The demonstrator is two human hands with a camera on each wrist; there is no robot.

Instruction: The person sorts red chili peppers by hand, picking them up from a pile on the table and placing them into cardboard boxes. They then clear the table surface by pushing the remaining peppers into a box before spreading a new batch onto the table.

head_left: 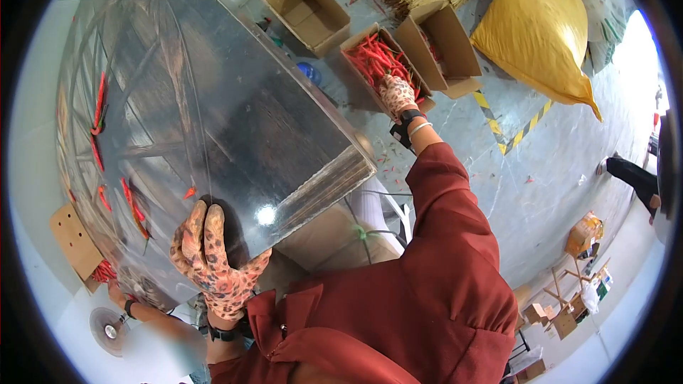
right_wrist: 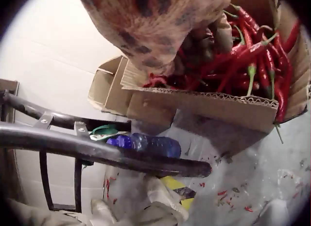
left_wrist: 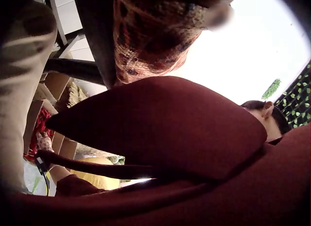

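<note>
My gloved right hand [head_left: 398,94] reaches into a cardboard box [head_left: 361,92] filled with red chili peppers [head_left: 376,57]. In the right wrist view, its bent fingers [right_wrist: 223,34] grip among the chili peppers [right_wrist: 252,55], and the palm hides part of what they hold. My left hand [head_left: 220,270], in a spotted glove, rests on the dark table [head_left: 263,128] with its fingers extended and nothing held. Near it lie a short red pepper [head_left: 190,192] and several longer peppers [head_left: 131,203]. The left wrist view is mostly covered by the red sleeve [left_wrist: 160,124].
Two further cardboard boxes, one open box [head_left: 306,11] and one beside the peppers [head_left: 452,57], stand on the floor. A yellow sack [head_left: 537,32] lies beyond. A blue bottle [right_wrist: 155,144] is near the box. Another person's arm [head_left: 153,315] shows at the table's far side.
</note>
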